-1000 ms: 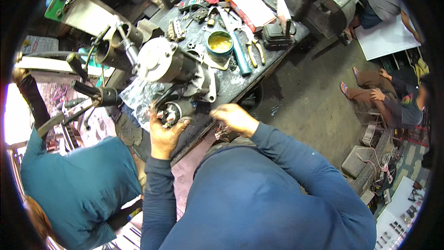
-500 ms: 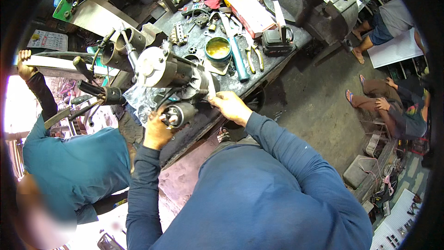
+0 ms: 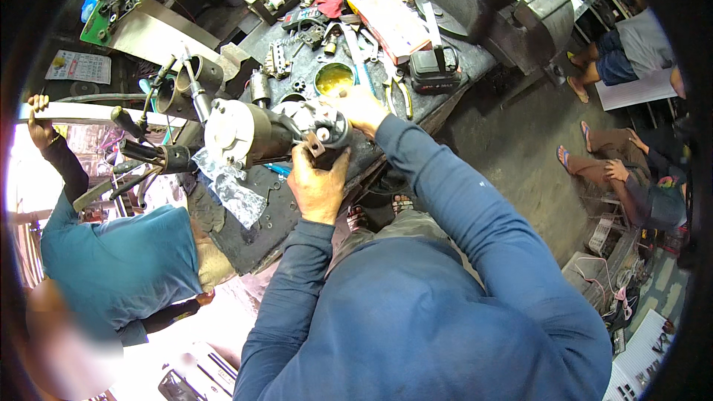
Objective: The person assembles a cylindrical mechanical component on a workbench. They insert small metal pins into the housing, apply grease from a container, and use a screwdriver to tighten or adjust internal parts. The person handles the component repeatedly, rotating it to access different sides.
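A starter motor (image 3: 260, 134), with a pale round end and a dark cylindrical body, lies across the near edge of the workbench. My left hand (image 3: 318, 187) is wrapped around the near side of its solenoid end (image 3: 336, 134), by a copper-coloured terminal tab (image 3: 315, 145). On the far side, my right hand (image 3: 362, 111) grips the same end, its fingertips partly hidden. Just beyond those fingers stands an open tin of yellow grease (image 3: 333, 74).
Pliers (image 3: 401, 93), a black box (image 3: 434, 70) and a red-white carton (image 3: 386, 26) lie to the right on the bench (image 3: 475, 67). Metal tubes holding tools (image 3: 197, 78) stand left. A co-worker in teal (image 3: 126, 260) is at the left; two people are on the right.
The solenoid end has swung up and right, away from the near edge. My left hand has moved right with it, and my right hand has shifted farther up toward the grease tin.
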Demonstrator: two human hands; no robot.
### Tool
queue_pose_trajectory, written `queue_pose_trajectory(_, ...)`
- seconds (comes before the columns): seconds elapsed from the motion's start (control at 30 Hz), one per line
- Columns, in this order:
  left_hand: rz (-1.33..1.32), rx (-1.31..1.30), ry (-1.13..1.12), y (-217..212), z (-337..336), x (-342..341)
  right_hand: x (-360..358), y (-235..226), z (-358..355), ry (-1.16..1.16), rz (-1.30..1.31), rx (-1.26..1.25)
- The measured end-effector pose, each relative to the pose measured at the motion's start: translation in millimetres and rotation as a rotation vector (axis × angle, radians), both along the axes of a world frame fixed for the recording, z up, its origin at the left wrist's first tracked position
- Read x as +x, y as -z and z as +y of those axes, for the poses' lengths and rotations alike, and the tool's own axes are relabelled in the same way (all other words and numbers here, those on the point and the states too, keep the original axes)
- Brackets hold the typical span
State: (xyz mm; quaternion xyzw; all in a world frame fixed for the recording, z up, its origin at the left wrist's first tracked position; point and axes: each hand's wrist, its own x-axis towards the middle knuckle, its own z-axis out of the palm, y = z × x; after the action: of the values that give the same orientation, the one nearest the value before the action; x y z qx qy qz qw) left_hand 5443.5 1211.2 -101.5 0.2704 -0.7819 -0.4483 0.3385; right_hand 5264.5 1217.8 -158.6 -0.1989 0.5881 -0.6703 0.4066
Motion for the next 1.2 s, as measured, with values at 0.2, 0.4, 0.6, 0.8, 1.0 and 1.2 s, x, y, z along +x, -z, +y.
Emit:
queue_pose_trajectory(0.2, 0.043, 0.207, 0.053, -8, 1, 2, -4, -2, 6, 0.016, -0.178, 0.001)
queue_pose_trajectory(0.4, -0.264, -0.164, 0.396, -131, -13, 52, 37, 10, 83, 0.460, -0.616, -0.005)
queue_pose_trajectory(0.6, -0.182, -0.838, 0.681, -210, -58, -6, 90, 11, 93, 0.351, -0.868, -0.193)
queue_pose_trajectory(0.8, -0.567, -0.891, 1.058, -186, -81, -72, 96, 16, 65, 0.470, -0.831, -0.317)
queue_pose_trajectory(1.0, -0.685, -0.816, 1.066, -177, -85, -84, 112, 24, 47, 0.666, -0.996, -0.442)
queue_pose_trajectory(1.2, -0.828, -0.738, 1.060, -174, -85, -88, 123, 15, 33, 0.744, -1.010, -0.515)
